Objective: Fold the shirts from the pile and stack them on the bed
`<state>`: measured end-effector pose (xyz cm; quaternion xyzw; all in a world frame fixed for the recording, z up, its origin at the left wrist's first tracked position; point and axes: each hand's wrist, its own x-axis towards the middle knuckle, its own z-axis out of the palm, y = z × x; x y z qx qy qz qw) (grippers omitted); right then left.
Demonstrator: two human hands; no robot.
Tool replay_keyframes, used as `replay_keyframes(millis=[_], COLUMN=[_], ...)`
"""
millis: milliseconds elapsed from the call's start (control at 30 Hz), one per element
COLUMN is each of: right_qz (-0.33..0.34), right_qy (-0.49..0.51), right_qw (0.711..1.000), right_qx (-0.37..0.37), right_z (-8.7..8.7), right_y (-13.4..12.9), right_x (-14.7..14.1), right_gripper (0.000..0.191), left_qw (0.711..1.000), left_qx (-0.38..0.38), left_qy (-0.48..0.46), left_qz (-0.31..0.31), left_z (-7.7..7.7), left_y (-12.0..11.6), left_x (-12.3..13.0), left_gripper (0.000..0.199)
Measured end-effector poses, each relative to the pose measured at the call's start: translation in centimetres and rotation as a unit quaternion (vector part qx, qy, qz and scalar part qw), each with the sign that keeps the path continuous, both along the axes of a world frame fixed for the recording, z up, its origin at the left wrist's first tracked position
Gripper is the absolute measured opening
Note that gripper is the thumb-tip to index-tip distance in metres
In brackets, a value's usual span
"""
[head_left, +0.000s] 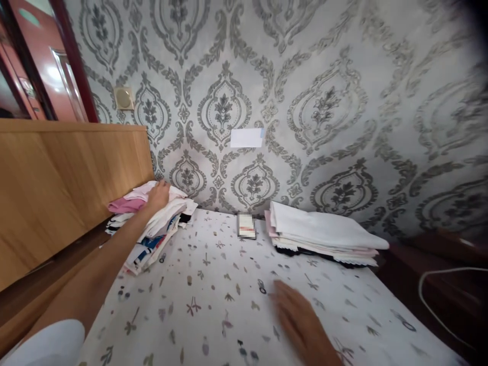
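My left hand [159, 194] reaches to the far left of the bed. Its fingers curl closed on a pale garment at the top of a loose pile of clothes [160, 221], beside a bright pink garment [127, 204]. My right hand [295, 312] hovers low over the near middle of the patterned bedsheet [213, 305], blurred by motion. Its fingers look stretched out and no object shows in them. Beyond it, to the right, lies a neat stack of folded clothes [324, 229], white on top, with pink and black layers below.
A small pixelated box-like item [247, 226] stands against the patterned wall [224, 101], between the piles. A wooden panel [76, 188] bounds the left side. A white cable [423, 290] loops at the right, past the bed's edge. A white paper strip [247, 138] is on the wall.
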<state>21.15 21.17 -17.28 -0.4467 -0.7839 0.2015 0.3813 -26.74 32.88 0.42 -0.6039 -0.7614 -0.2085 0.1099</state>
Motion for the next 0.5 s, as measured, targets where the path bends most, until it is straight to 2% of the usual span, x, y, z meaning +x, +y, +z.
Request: replay_keyframes(millis=[100, 167, 233, 367, 500], right_qz=[0.075, 0.109, 0.125, 0.134, 0.119], right_qy=[0.037, 0.032, 0.015, -0.014, -0.042], right_qw=[0.992, 0.988, 0.991, 0.986, 0.983], right_qx=[-0.095, -0.101, -0.041, 0.098, 0.132], right_z=[0.3, 0.4, 0.1, -0.6, 0.2], right_y=[-5.3, -7.6, -8.8, -9.3, -9.5], right_x=[-2.1, -3.4, -4.4, -5.1, -5.0], right_gripper=[0.033, 0.036, 0.036, 0.040, 0.037], left_qw=[0.999, 0.997, 0.995, 0.992, 0.992], left_qx=[-0.023, -0.041, -0.059, -0.089, -0.095], left_qy=[0.036, 0.052, 0.060, 0.062, 0.068], left_qz=[0.026, 0.037, 0.049, 0.071, 0.046], left_z=[0.9, 1.3, 1.8, 3.0, 3.8], left_y=[0.6, 1.0, 1.2, 0.3, -0.6], left_x=[-0.9, -1.1, -1.1, -1.5, -2.0], left_gripper=[0.041, 0.040, 0.035, 0.028, 0.038])
